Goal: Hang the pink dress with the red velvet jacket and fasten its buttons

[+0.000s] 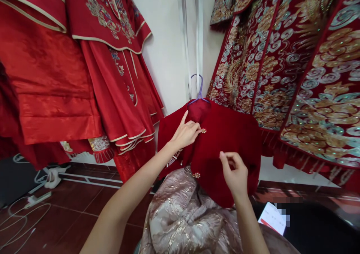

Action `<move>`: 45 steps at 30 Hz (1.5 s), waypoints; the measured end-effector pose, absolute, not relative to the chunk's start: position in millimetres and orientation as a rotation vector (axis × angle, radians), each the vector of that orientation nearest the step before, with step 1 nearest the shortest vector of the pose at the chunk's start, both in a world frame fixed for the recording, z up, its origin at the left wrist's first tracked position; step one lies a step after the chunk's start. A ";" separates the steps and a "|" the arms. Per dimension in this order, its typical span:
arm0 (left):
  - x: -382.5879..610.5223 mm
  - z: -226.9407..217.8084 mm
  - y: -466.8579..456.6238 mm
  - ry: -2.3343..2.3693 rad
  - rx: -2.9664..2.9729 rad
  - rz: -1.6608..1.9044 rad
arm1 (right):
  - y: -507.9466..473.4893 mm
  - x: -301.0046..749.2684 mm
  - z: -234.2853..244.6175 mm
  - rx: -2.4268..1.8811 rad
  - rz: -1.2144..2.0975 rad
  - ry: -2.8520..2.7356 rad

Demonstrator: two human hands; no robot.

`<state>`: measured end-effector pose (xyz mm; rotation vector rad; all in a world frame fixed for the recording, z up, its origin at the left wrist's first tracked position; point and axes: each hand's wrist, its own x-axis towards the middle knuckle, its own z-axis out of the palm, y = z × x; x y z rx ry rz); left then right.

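A dark red velvet jacket [225, 141] hangs on a purple hanger [199, 93] in front of me. My left hand [185, 133] pinches the jacket's front just below the collar, its fingertips at a small gold button [203, 130]. My right hand [235, 174] grips the velvet lower down on the front, fingers curled into the cloth. A second gold button [196, 175] sits near the lower edge. Under the jacket lies a pinkish-silver brocade skirt [185, 216].
Red satin garments [70, 78] with gold trim hang at the left. Heavily embroidered red and gold robes [295, 66] hang at the right. White cables [25, 209] lie on the brown tiled floor at the lower left. A white card [272, 217] lies at the lower right.
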<state>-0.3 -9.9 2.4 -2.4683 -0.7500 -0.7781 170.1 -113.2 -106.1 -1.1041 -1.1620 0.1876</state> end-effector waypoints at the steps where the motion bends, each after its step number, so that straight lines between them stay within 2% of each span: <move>1: -1.2 3.0 -11.0 -0.759 -2.442 -0.767 | -106.0 167.3 -97.2 -1.141 0.080 -1.064; 4: -6.4 4.8 -11.0 -0.822 -2.360 -0.703 | -78.0 156.1 -62.5 -1.223 -0.250 -0.940; 7: -15.8 4.6 -6.3 -0.953 -2.237 -0.510 | -45.9 143.2 -36.5 -1.280 -0.400 -1.009; 10: -27.4 0.3 -3.7 -1.141 -2.073 -0.309 | -25.3 137.0 -33.2 -1.361 -0.472 -1.152; 13: -34.1 -9.8 -7.6 -1.271 -1.985 -0.252 | -26.8 143.4 -45.5 -1.437 -0.517 -1.253; 18: -21.0 -30.9 -14.8 -1.708 -1.973 -0.346 | -50.6 168.2 -73.0 -1.542 -0.550 -1.319; 22: -14.7 -33.7 -7.7 -2.039 -2.027 -0.551 | -57.3 194.8 -85.5 -1.582 -0.584 -1.388; 26: -36.4 -19.1 5.2 -1.975 -1.900 -0.764 | -56.4 243.1 -71.0 -1.566 -0.659 -1.340; 35: -54.4 11.5 5.5 -1.579 -1.897 -0.869 | -34.6 338.2 14.8 -1.549 -0.591 -1.406; 45: -60.1 24.5 28.1 -2.069 -2.132 -0.957 | -24.2 352.5 2.8 -1.676 -0.943 -1.785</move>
